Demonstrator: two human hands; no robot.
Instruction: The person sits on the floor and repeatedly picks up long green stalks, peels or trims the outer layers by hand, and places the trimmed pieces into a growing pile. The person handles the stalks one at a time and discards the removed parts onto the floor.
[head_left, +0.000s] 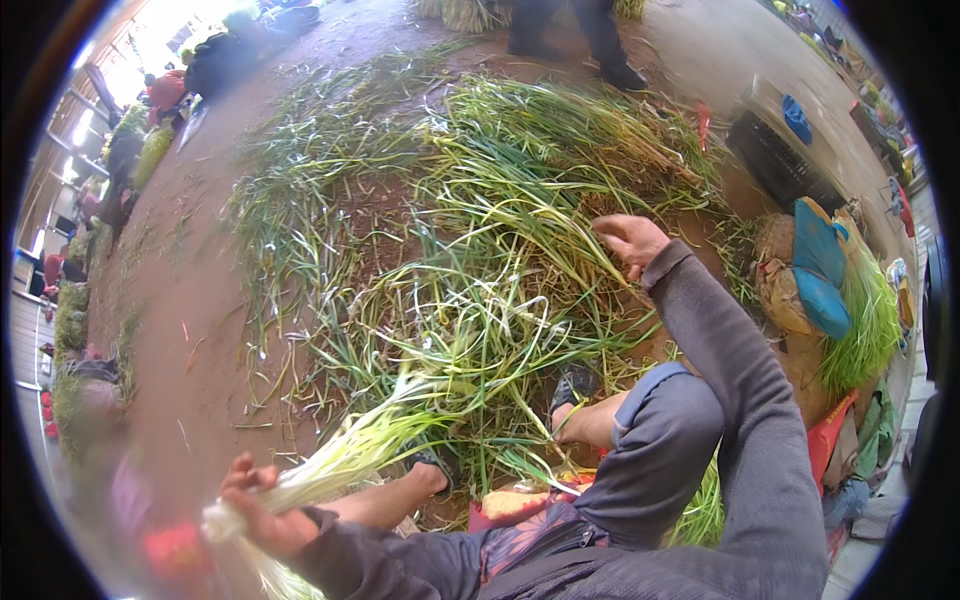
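My left hand (266, 506) is curled around a bundle of pale green stalks with white ends (330, 469), at the lower left; the leafy tips point up and right toward my feet. My right hand (631, 241) reaches out over a heap of long green leafy stalks (525, 195), fingers bent at the root ends of several yellowish stalks. Whether it grips any of them I cannot tell. Loose leaves and trimmings (450, 322) lie tangled on the ground in front of my feet.
Another person's legs (600, 37) stand beyond the heap. On the right are a black crate (780, 161), a blue-covered bundle (817, 277) and a sheaf of green stalks (862, 322). A red cloth (829, 442) lies near my right side. Other people and piles line the left.
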